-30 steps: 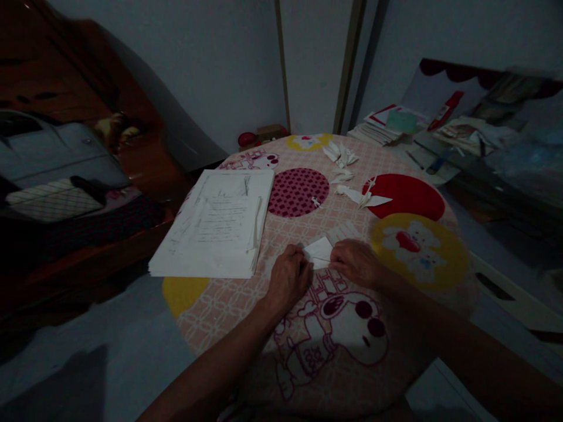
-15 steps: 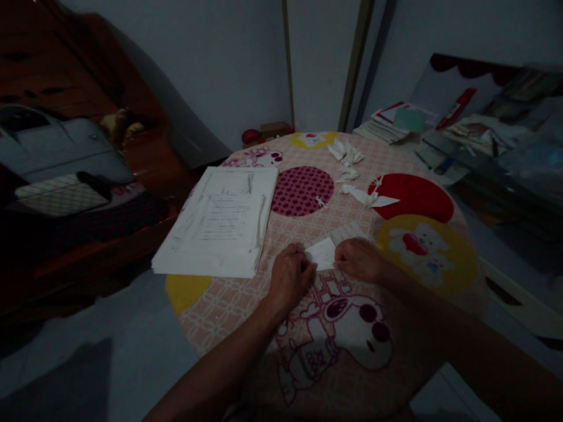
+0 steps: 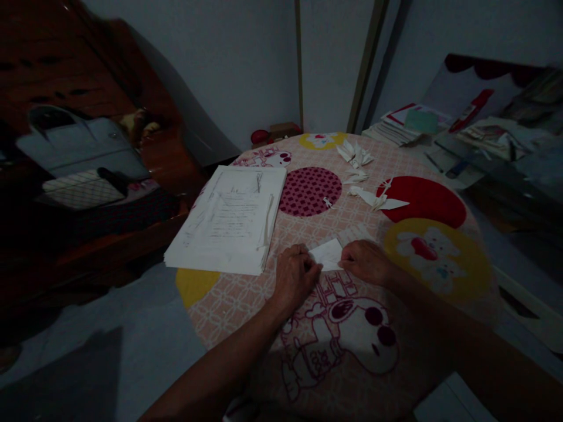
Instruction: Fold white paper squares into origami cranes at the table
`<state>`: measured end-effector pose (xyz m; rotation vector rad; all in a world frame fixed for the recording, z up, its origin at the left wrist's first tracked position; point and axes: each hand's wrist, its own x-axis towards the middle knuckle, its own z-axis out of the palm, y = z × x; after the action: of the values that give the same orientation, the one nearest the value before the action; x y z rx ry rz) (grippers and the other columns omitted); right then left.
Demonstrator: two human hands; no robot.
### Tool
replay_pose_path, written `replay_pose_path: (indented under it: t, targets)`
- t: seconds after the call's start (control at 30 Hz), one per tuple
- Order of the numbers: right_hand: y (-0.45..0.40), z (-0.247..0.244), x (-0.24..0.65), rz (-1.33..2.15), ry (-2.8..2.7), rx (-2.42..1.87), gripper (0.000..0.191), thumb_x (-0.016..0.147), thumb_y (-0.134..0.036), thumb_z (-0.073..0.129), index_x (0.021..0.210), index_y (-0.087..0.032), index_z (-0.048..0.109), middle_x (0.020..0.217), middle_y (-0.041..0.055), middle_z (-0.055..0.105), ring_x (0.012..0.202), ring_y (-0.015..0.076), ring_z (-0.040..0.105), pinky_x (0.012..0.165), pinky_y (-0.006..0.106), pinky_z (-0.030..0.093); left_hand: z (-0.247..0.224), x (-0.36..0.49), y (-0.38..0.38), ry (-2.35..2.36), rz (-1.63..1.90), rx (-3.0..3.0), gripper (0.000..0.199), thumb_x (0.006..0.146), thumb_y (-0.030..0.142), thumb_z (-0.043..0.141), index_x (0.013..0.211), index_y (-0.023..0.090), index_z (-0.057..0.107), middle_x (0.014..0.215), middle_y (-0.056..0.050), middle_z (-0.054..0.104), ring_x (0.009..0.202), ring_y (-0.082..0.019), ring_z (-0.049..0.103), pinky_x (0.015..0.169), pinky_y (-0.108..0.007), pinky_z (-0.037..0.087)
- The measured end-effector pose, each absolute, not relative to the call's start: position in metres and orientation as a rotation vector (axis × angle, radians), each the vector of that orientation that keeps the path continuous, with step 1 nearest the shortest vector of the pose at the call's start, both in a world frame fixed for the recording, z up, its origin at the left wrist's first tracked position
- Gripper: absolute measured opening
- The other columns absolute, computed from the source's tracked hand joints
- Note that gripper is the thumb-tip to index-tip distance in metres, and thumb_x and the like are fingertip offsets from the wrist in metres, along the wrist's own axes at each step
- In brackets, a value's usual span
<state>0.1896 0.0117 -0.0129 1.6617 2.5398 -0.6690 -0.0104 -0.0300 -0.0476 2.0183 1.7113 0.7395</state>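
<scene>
A small folded white sheet of paper lies low over the patterned tablecloth, between my two hands. My left hand is closed on its left end, thumb toward the near edge. At the right end my right hand pinches the paper, fingers curled in. Parts of the sheet are hidden under the fingers. Farther back on the cloth rest several folded white paper cranes, one large crane with pointed wings, a smaller one and a cluster behind it.
To the left on the round table is a thick stack of printed paper. A tiny white scrap lies on the purple circle. Beyond the table stand a wooden bench with a pale handbag and, at right, a glass shelf with papers.
The whole view has shifted slightly, so everything sits a little farther right. Both hands stay on the folded paper, with hardly any movement relative to the table.
</scene>
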Motion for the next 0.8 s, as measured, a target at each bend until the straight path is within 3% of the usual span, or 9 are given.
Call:
replay_pose_path:
  t: [0.23,0.33,0.5,0.8]
  targets:
    - [0.013,-0.007,0.189,-0.698,2.469,1.685,0.011,0.077,-0.020,0.066,0.069,-0.018,0.073,0.075,0.0071,0.073,0.068,0.0169,0.062,0.060,0.027,0.035,-0.044,-0.010,-0.033,1.734,0.645,2.135,0.015,0.080,0.029,0.069,0.070,0.018,0.065,0.089,-0.006,0.059,0.088,-0.023,0.055,0.082,-0.039,0.043]
    - [0.013,-0.006,0.193,-0.708,2.451,1.693,0.008,0.075,-0.020,0.067,0.072,-0.018,0.074,0.078,0.0072,0.073,0.071,0.0174,0.063,0.060,0.027,0.035,-0.045,-0.010,-0.033,1.708,0.684,2.202,0.008,0.081,0.025,0.067,0.083,0.018,0.064,0.094,-0.007,0.060,0.093,-0.024,0.054,0.085,-0.040,0.043]
    - [0.013,-0.005,0.199,-0.701,2.460,1.675,0.009,0.077,-0.022,0.066,0.075,-0.018,0.074,0.078,0.0063,0.072,0.072,0.0175,0.063,0.062,0.028,0.035,-0.055,-0.006,-0.031,1.288,0.839,2.346,0.016,0.090,0.012,0.050,0.095,0.018,0.064,0.103,-0.008,0.064,0.098,-0.020,0.056,0.087,-0.032,0.048]
    - [0.014,0.001,0.198,-0.669,2.390,1.656,0.015,0.078,-0.021,0.060,0.081,-0.016,0.074,0.084,0.0085,0.074,0.078,0.0181,0.064,0.062,0.026,0.035,-0.060,-0.015,-0.038,1.191,0.624,2.604,0.019,0.093,0.016,0.053,0.106,0.019,0.066,0.107,-0.007,0.069,0.096,-0.019,0.064,0.083,-0.030,0.056]
